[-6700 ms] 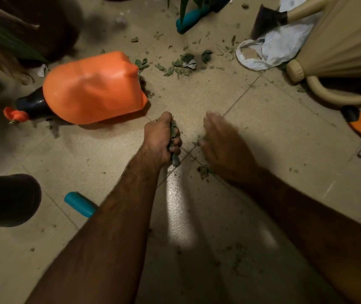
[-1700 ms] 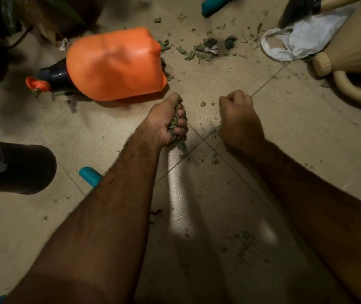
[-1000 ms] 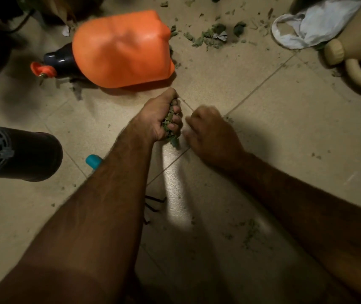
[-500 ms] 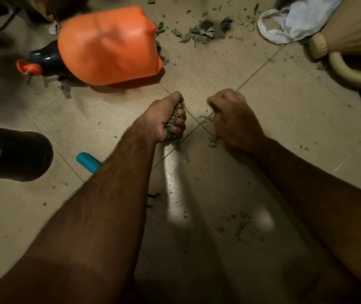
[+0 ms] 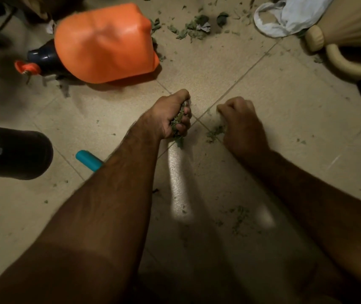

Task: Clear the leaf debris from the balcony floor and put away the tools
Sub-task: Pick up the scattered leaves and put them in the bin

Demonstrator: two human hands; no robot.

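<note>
Beige floor tiles (image 5: pixel 285 110) ran under everything, dimly lit, with a pale streak of light between the two forearms. The left hand (image 5: pixel 170 115) was clenched round a wad of green leaf bits (image 5: pixel 178 122), and a few pieces poked out below the fist, close to the floor. Just across a grout line, the right hand (image 5: pixel 243 123) rested knuckles-up on the tile with its fingers curled under. Whether it held anything could not be told. A small heap of leaf crumbs (image 5: pixel 214 133) lay against the side of that hand facing the left one, between the two hands.

More debris sat well beyond the hands. A loose leaf pile (image 5: pixel 194 29) lay at the top of the view, near the base of an orange sprayer tank (image 5: pixel 107 44) tipped on its side. Fainter leaf specks (image 5: pixel 239 216) lay nearer the person, between the forearms.

A teal handle (image 5: pixel 88 160) stuck out from under the left forearm, near a black cylinder (image 5: pixel 17 152) with a grille at the left edge. A white cloth (image 5: pixel 289 16) and a beige ribbed object (image 5: pixel 351 25) filled the top right corner.
</note>
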